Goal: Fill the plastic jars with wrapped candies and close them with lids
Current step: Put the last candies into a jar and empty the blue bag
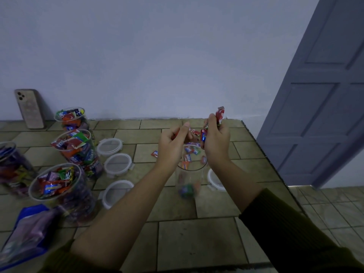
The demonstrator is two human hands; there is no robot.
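The tiled worktop (197,243) fills the lower frame. At nine o'clock from its middle stand the filled jars (59,190), heaped with sweets and not yet lidded. The clear jar (190,178) being filled stands upright at the centre, with only a few pieces at its bottom and more blurred near its mouth. Three loose lids (118,163) lie between it and the filled jars, and a fourth lid (214,180) sits just beside it at three o'clock. So the filling step is in hand and this jar is far from full. The next move likely calls for letting go squarely over the mouth, then gathering more. Both hands hover above the rim: the left hand (171,146) at eleven o'clock and the right hand (216,142) at one o'clock. The right fingers are curled round a bunch of wrapped candies (219,115). The left fingers are clenched, seemingly on a red candy (173,136) that is mostly hidden.
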